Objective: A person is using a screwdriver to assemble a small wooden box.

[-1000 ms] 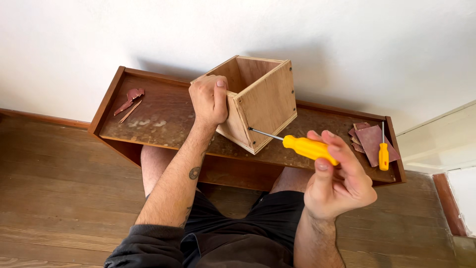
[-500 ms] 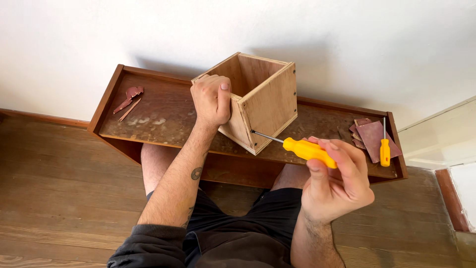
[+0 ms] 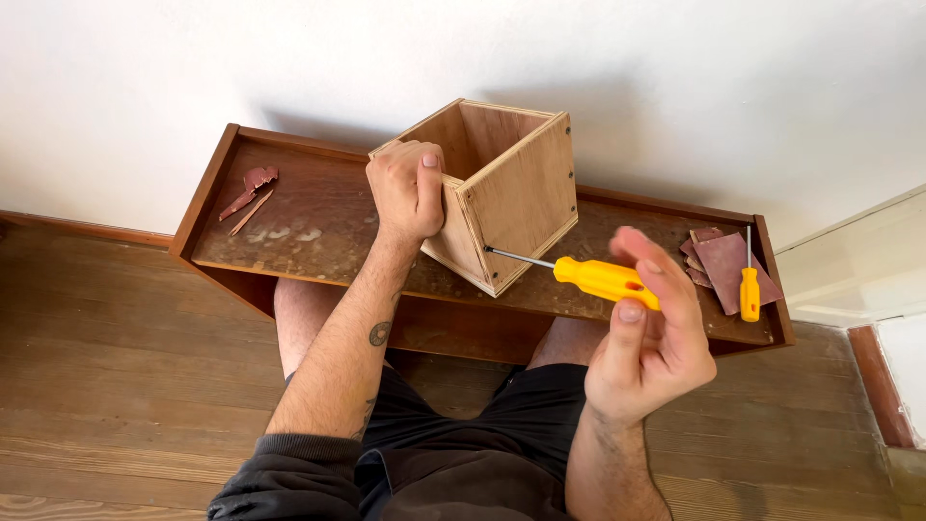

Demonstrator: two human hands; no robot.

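Left hand (image 3: pixel 407 188) clenched on the near wall of the tilted wooden box (image 3: pixel 502 188), which rests on the bench (image 3: pixel 318 236) | right hand (image 3: pixel 648 333) grasping the yellow screwdriver (image 3: pixel 596 278), fingers loose, tip at the box's lower front edge | advice: brace the box firmly, keep the shaft square to the screw, press inward while turning.

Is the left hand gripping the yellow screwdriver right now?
No, the left hand grips the top edge of the wooden box, while the right hand holds the yellow screwdriver by its handle.
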